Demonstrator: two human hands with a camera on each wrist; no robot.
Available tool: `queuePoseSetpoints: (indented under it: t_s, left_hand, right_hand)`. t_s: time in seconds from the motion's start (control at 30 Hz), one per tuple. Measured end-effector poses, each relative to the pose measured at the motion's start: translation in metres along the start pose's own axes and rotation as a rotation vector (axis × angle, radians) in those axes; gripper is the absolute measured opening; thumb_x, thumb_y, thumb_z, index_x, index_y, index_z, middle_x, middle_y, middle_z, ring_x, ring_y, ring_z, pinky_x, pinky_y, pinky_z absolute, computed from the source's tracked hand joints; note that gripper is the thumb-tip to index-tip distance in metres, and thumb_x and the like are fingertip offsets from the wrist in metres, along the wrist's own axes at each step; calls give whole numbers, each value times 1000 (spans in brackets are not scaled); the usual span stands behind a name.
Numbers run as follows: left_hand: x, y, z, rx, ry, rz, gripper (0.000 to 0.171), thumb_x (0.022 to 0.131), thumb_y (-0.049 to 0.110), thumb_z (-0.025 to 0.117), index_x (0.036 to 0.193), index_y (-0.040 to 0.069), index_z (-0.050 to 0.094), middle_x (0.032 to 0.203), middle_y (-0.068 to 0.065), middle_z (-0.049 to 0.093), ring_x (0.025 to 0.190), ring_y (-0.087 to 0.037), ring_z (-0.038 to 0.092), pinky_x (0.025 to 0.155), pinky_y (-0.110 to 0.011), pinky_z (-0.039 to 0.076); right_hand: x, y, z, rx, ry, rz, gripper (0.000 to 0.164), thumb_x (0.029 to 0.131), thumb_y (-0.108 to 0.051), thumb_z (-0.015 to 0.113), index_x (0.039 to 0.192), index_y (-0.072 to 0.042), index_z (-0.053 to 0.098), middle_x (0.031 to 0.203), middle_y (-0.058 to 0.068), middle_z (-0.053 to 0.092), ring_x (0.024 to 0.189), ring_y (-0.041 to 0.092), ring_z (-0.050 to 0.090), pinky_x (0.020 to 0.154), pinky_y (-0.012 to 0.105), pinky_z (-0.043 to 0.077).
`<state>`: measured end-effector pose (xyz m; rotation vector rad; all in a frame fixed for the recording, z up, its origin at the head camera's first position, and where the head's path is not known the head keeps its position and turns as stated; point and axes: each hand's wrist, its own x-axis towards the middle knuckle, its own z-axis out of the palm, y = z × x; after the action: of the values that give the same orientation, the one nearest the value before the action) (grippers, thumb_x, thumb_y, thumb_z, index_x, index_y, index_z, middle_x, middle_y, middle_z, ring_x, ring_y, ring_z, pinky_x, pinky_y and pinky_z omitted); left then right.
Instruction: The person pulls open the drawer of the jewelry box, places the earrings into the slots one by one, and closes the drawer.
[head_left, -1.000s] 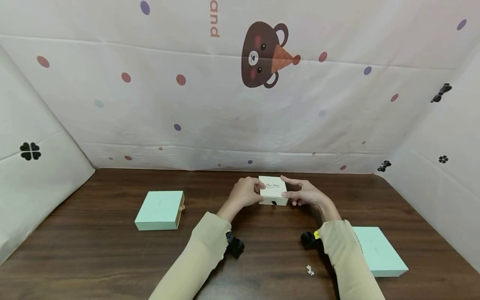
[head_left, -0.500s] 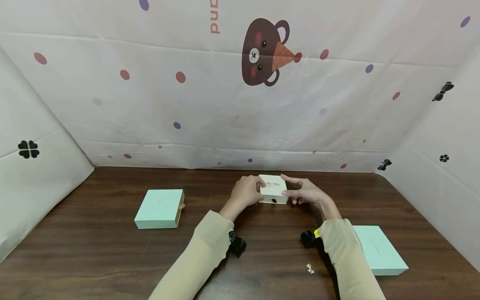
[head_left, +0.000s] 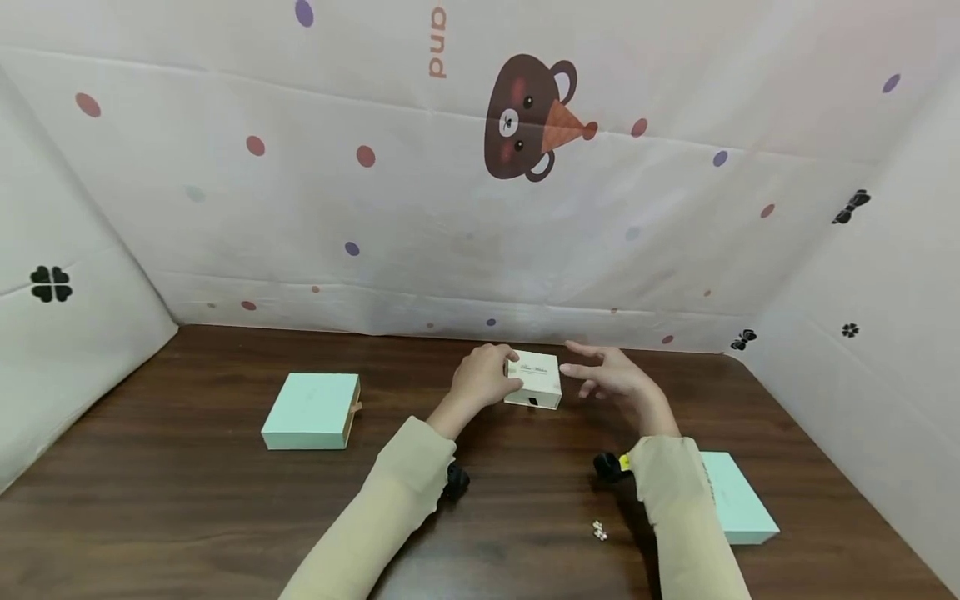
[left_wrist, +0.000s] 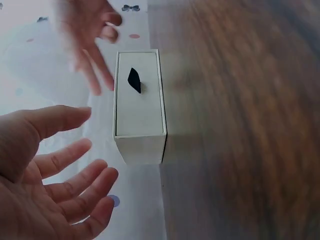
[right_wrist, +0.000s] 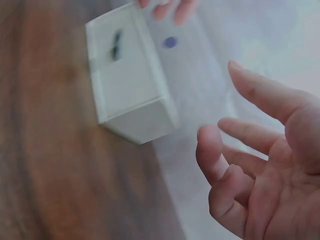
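A small white box (head_left: 537,374) with dark lettering on its lid sits near the back of the table. A black pull tab (left_wrist: 134,80) sticks out of its front face. My left hand (head_left: 482,377) is just left of the box; in the left wrist view its fingers are spread and apart from the box. On the other side my right hand (head_left: 617,380) is held away from the box, with the thumb and index finger extended and the other fingers bent, as the right wrist view shows. Neither hand holds anything.
A mint green box (head_left: 311,411) with a ribbon tab lies on the left of the brown table (head_left: 360,508). Another mint box (head_left: 738,498) is partly behind the right sleeve. Several tiny white pieces (head_left: 599,531) lie at the front right. A white printed sheet (head_left: 420,217) rises behind.
Both hands have let go of the white box, and the right hand has moved off to the right. The box looks slightly turned. The head view has shifted a little.
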<state>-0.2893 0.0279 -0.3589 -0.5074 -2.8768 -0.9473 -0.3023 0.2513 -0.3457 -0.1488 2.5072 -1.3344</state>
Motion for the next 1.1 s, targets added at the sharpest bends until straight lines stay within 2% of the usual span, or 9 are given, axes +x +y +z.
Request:
queuePoseSetpoints:
  t_s: [0.17,0.27,0.4,0.47,0.53,0.63,0.7,0.93,1.1]
  left_hand:
    - [-3,6,3,-3,-6,15,33,81,24,68,112,14,64,98,-5,64,81,-19,59,59,-29,45]
    - [-5,13,6,-7,-14,24,31,81,24,67,111,15,64,106,-5,64,85,-20,60,62,-29,47]
    - [-11,24,11,-42,-43,47,32,81,22,66,112,15,62,104,-4,64,81,-19,62,59,-28,47]
    - [-15,31,14,-54,-64,66,32,82,23,65,113,15,62,103,-3,64,82,-18,62,61,-28,47]
    - [-18,37,17,-50,-88,91,32,83,25,65,113,15,61,103,-1,64,83,-16,61,64,-27,47]
    - [-23,46,19,-31,-98,140,31,83,27,66,112,15,62,100,0,64,87,-14,60,69,-27,47]
    - [-26,51,20,-24,-106,162,30,84,28,66,111,15,63,100,0,65,88,-13,59,70,-25,46]
    - [-31,63,26,-40,-168,196,28,85,29,65,109,16,63,98,3,65,88,-9,59,71,-22,45]
    - [-33,74,35,-28,-195,238,26,85,30,64,106,15,65,92,6,66,83,-5,59,71,-18,44]
  right_hand:
    - [-15,-10,-9,-75,20,-51,69,85,-38,63,141,-11,35,140,23,32,65,14,61,60,28,45]
    - [-24,-13,-13,-82,21,-55,68,84,-39,63,140,-11,37,139,23,36,66,15,62,62,31,47]
    - [-38,-15,-21,-104,22,-74,65,86,-37,62,139,-10,38,135,20,43,68,22,63,64,37,50]
    - [-45,-15,-26,-126,33,-84,63,87,-36,61,139,-9,39,129,19,49,69,25,63,65,39,51]
    - [-54,-15,-32,-168,52,-91,63,87,-37,60,139,-8,39,116,20,58,68,26,63,66,38,51]
    - [-67,-15,-40,-199,82,-84,64,87,-39,60,139,-7,39,101,16,64,67,24,63,65,35,51]
    - [-74,-14,-44,-202,94,-73,65,86,-40,60,139,-9,39,98,13,65,65,22,63,63,33,50]
    - [-102,-5,-58,-173,118,-59,62,87,-36,60,139,-7,39,121,19,57,62,19,61,62,31,50]
    - [-125,4,-65,-218,128,-37,64,88,-35,59,139,-3,36,118,19,56,59,15,57,58,29,49]
